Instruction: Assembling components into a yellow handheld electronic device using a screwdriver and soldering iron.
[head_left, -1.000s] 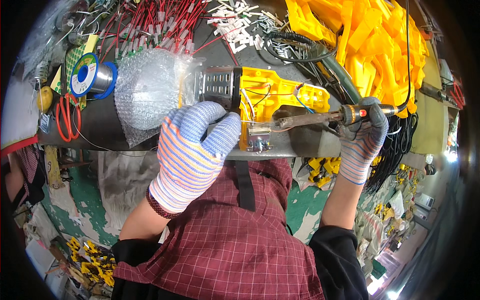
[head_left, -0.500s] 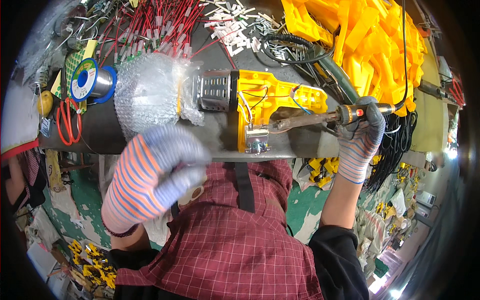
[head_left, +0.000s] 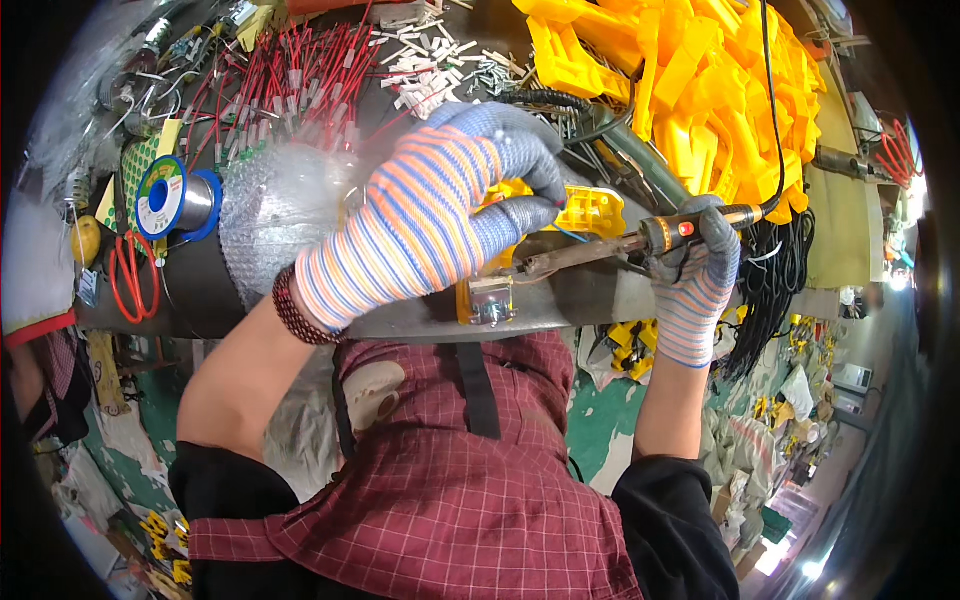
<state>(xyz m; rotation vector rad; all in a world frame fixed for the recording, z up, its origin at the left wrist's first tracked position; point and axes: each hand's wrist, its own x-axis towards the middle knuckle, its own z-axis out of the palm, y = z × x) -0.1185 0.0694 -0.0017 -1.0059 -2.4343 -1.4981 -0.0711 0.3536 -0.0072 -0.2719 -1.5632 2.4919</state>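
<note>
My right hand [head_left: 703, 265], in a striped knit glove with a grey coated palm, grips a soldering iron [head_left: 668, 235] by its handle. The iron's metal barrel points left, its tip close to a small metal-cased component [head_left: 491, 303] at the near end of a yellow plastic housing [head_left: 598, 210]. My left hand [head_left: 440, 205], gloved alike, is over the housing and covers most of it. Its thumb and forefinger are brought together at their tips in a pinch; whatever they hold, if anything, cannot be made out. A blue wire [head_left: 572, 236] shows just beyond the fingertips.
Left of my hand lies bubble wrap [head_left: 285, 215], beside a blue solder spool [head_left: 208, 205] and orange-handled scissors [head_left: 128, 280]. Red wires [head_left: 300, 75] and white pieces [head_left: 425, 75] are at the back. Yellow housings [head_left: 700, 90] and black cables [head_left: 770, 290] are at the right.
My left hand has moved up and right from the table's front edge to above the housing, its fingertips drawing together. The right hand still holds the soldering iron; the whole view has shifted slightly.
</note>
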